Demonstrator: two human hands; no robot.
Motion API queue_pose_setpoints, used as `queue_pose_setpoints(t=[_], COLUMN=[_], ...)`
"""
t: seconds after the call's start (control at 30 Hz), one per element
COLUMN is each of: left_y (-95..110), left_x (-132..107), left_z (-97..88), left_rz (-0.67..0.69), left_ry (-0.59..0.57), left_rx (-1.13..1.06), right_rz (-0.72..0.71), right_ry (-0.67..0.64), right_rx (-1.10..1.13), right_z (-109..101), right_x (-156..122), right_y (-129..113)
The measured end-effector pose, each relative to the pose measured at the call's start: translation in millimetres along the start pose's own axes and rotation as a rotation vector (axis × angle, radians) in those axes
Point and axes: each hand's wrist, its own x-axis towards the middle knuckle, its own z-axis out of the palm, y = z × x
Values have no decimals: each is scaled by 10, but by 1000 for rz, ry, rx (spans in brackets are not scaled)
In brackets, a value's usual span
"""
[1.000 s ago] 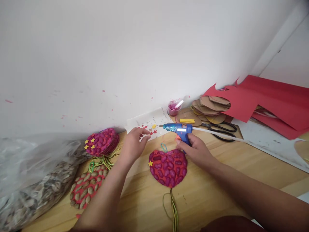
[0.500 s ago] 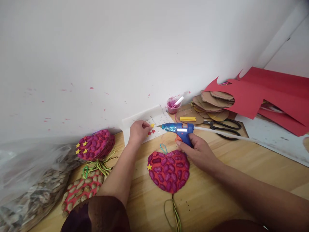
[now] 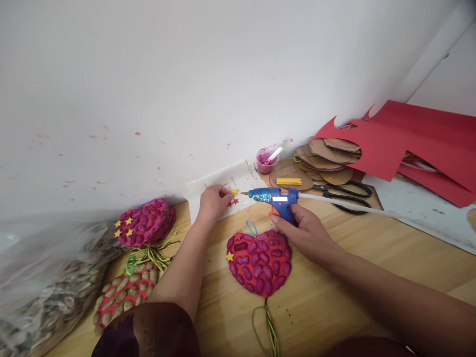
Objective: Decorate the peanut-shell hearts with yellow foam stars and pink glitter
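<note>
My left hand (image 3: 212,202) pinches a small yellow star (image 3: 234,191) and holds it up just in front of the glue gun's nozzle. My right hand (image 3: 307,233) grips the handle of a blue hot glue gun (image 3: 274,199), which points left with a white glue stick trailing out behind it. Below both hands a red heart covered in magenta shells (image 3: 259,261) lies on the wooden table (image 3: 353,267). It has one yellow star at its left edge and a green loop on top. Loose red stars lie on a white sheet (image 3: 226,184) under my left hand.
At the left lie a stack of finished magenta hearts (image 3: 146,222), a heart with unpainted shells (image 3: 122,292) and a clear bag of shells (image 3: 44,287). At the back right are a pink paint cup (image 3: 266,161), cardboard cut-outs (image 3: 327,156), black scissors (image 3: 344,196) and red paper (image 3: 409,144). A white wall stands close behind.
My left hand reached forward to the white sheet, closed on a yellow star and lifted it to the glue gun's tip. The right hand and glue gun barely moved.
</note>
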Motion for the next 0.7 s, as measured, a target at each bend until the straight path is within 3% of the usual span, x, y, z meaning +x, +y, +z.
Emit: queue_pose_setpoints(t=[0.5, 0.7], left_y=[-60, -119], left_x=[-10, -7], left_z=[-56, -103], left_rz=[-21, -29], left_ry=[9, -39], left_rx=[-138, -259], right_rz=[-9, -5], right_ry=[15, 13], right_rx=[-6, 4], right_z=[-14, -18], right_x=[0, 2], right_y=[-22, -26])
